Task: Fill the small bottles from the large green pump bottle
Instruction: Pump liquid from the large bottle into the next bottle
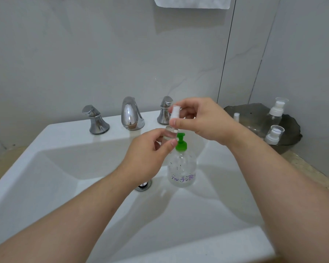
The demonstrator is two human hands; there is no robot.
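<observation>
My worry is the small bottle (170, 133), held in mid-frame right above the green pump bottle (181, 168), which stands in the sink (65, 168) beside the drain (143, 185). If the twist on its white spray top (174, 111) jerks, I judge the slick clear body could slip and knock the pump bottle over. A freed top could also drop towards the drain.

My left hand (148, 154) has its fingers curled, thumb and fingertips pinching the bottle's body from the left. My right hand (201, 118) comes in from the right and pinches the spray top between thumb and fingertips. I cannot tell whether the top is loose or tight. Three more small bottles (275, 112) wait on the dark tray (292, 122) at right of frame.
</observation>
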